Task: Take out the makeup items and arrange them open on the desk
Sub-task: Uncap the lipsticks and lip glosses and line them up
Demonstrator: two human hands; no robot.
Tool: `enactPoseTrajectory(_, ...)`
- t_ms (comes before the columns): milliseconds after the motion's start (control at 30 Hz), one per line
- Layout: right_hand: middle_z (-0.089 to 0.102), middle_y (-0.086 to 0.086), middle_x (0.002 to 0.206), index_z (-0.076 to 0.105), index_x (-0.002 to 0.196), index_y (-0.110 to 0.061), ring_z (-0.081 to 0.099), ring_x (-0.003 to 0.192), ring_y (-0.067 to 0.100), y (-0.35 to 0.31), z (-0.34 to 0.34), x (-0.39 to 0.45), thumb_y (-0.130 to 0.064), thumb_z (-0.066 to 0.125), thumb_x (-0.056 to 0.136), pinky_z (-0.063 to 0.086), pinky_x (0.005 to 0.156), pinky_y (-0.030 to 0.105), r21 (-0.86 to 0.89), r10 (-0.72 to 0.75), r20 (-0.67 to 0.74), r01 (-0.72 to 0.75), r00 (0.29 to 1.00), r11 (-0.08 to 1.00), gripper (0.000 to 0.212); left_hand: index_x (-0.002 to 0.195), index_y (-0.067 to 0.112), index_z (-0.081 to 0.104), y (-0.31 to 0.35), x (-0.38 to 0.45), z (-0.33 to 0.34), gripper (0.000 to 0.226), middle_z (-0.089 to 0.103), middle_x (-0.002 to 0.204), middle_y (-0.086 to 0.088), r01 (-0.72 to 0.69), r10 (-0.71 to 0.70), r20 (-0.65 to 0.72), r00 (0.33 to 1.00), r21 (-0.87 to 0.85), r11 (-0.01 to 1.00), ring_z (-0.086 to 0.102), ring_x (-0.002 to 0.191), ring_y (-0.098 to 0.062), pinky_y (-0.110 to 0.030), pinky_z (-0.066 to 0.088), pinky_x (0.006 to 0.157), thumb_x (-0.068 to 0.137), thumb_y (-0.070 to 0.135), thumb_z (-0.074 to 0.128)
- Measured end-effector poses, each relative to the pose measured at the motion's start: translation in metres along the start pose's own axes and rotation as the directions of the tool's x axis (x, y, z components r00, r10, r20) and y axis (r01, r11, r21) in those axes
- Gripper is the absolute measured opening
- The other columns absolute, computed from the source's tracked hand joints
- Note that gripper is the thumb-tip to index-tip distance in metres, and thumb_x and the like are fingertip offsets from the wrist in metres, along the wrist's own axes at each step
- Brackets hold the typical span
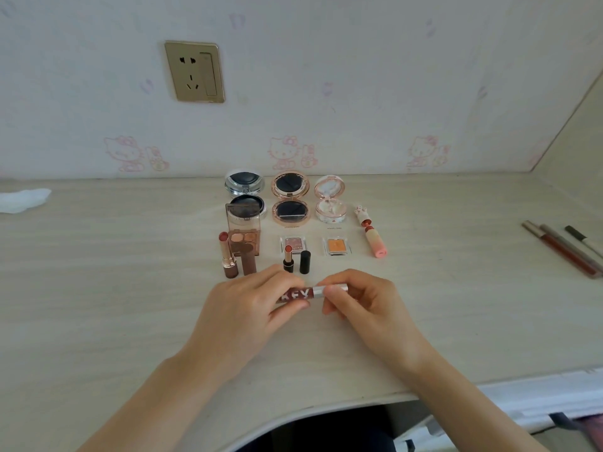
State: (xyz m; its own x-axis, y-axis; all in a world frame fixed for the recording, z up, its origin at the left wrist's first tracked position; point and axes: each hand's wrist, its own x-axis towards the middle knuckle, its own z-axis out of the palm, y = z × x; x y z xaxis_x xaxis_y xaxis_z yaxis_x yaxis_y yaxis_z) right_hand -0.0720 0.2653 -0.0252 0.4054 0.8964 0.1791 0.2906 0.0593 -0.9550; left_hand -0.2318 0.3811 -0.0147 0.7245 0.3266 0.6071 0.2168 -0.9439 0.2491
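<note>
Head view. Lip gloss tube (301, 294): held level above desk (98, 288), near front edge. Left hand (248, 308) grips lettered body, covering its end; right hand (362, 300) pinches silver cap. Open compacts (290, 199), lipsticks (228, 256) behind. Pencils (561, 247) cut off at right.

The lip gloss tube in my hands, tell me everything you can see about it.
The lip gloss tube is a slim cylinder with a dark red body bearing large white letters and a silver cap end. It looks like glossy plastic. It lies roughly level, above the desk, held in front of the arranged makeup. The left hand pinches the lettered body and the right hand grips the silver cap. The cap looks still on; no wand shows.
</note>
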Motion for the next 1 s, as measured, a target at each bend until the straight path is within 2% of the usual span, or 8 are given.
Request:
enactPoseTrajectory(100,0.068,-0.002,0.087,0.067,0.093,-0.024,0.058,0.074,0.024,0.0019,0.0005,0.0000,-0.006,0.061,0.089,0.045,0.065,0.034,0.025,-0.033,0.030,0.032,0.999,0.999,0.019,0.092,0.027,0.069,-0.0012,-0.0005,-0.0010,0.026,0.065,0.080,0.015,0.036,-0.034,0.039,0.999,-0.039,0.999,0.060,0.064,-0.006,-0.031,0.049,0.049,0.089,0.047,0.053)
enactPoseTrajectory(200,0.065,-0.001,0.090,0.064,0.091,-0.023,0.056,0.079,0.026,0.0003,0.0009,-0.0004,-0.005,0.062,0.084,0.046,0.070,0.043,0.053,-0.050,0.055,0.047,0.997,0.997,0.019,0.095,0.027,0.070,-0.0007,-0.0010,0.0002,0.028,0.066,0.084,0.015,0.035,-0.032,0.066,0.997,-0.039,0.999,0.062,0.069,-0.006,-0.031,0.049,0.051,0.090,0.047,0.051)
enactPoseTrajectory(333,0.068,-0.006,0.085,0.066,0.100,-0.020,0.062,0.083,0.007,-0.0028,0.0000,0.0002,-0.029,0.061,0.090,0.049,0.069,0.023,0.078,0.015,0.022,-0.017,1.000,0.997,0.014,0.096,0.025,0.071,-0.0002,-0.0015,0.0021,0.024,0.066,0.087,0.015,0.014,-0.014,0.018,1.000,-0.037,0.999,0.064,0.074,-0.006,-0.030,0.050,0.053,0.090,0.044,0.057)
enactPoseTrajectory(433,0.068,-0.004,0.068,0.069,0.080,-0.013,0.056,0.064,0.003,-0.0010,-0.0006,0.0009,-0.025,0.047,0.099,0.045,0.062,0.017,-0.010,0.025,-0.008,-0.025,1.000,1.000,0.031,0.096,0.024,0.071,-0.0018,-0.0018,0.0022,0.022,0.066,0.088,0.015,-0.004,0.005,0.004,1.000,-0.033,0.999,0.063,0.075,-0.006,-0.030,0.051,0.054,0.090,0.041,0.059)
enactPoseTrajectory(533,0.069,-0.006,0.072,0.070,0.086,-0.018,0.059,0.067,0.002,0.0001,0.0003,0.0003,-0.015,0.054,0.096,0.043,0.063,0.015,-0.018,0.006,-0.019,-0.007,1.000,1.000,0.019,0.096,0.025,0.071,-0.0029,-0.0018,0.0020,0.023,0.066,0.087,0.015,0.009,-0.008,0.018,1.000,-0.026,1.000,0.063,0.072,-0.006,-0.030,0.050,0.052,0.090,0.042,0.058)
enactPoseTrajectory(733,0.065,0.004,0.093,0.064,0.090,-0.022,0.057,0.082,0.037,0.0014,-0.0008,-0.0012,0.002,0.060,0.086,0.044,0.070,0.039,0.079,-0.058,0.026,0.056,0.998,0.995,0.025,0.096,0.024,0.072,-0.0039,-0.0019,0.0019,0.021,0.066,0.087,0.015,0.040,-0.038,0.037,0.999,-0.059,0.997,0.063,0.072,-0.006,-0.031,0.050,0.053,0.089,0.040,0.061)
enactPoseTrajectory(867,0.069,0.002,0.085,0.066,0.099,-0.017,0.062,0.080,0.014,-0.0021,-0.0006,0.0010,-0.015,0.059,0.093,0.050,0.069,0.028,0.113,0.018,-0.028,-0.014,0.999,0.993,0.009,0.096,0.023,0.072,-0.0020,-0.0018,0.0019,0.025,0.066,0.088,0.015,0.021,-0.019,0.029,0.999,-0.063,0.998,0.063,0.072,-0.006,-0.030,0.051,0.054,0.090,0.043,0.057)
enactPoseTrajectory(1000,0.068,-0.004,0.067,0.069,0.081,-0.015,0.053,0.060,0.003,-0.0012,-0.0002,0.0009,-0.020,0.049,0.098,0.044,0.059,0.018,-0.018,0.032,-0.020,-0.032,0.999,0.999,0.026,0.097,0.023,0.072,-0.0034,-0.0017,0.0023,0.024,0.066,0.088,0.015,0.003,-0.002,0.026,1.000,-0.054,0.999,0.062,0.073,-0.005,-0.029,0.051,0.054,0.089,0.041,0.058)
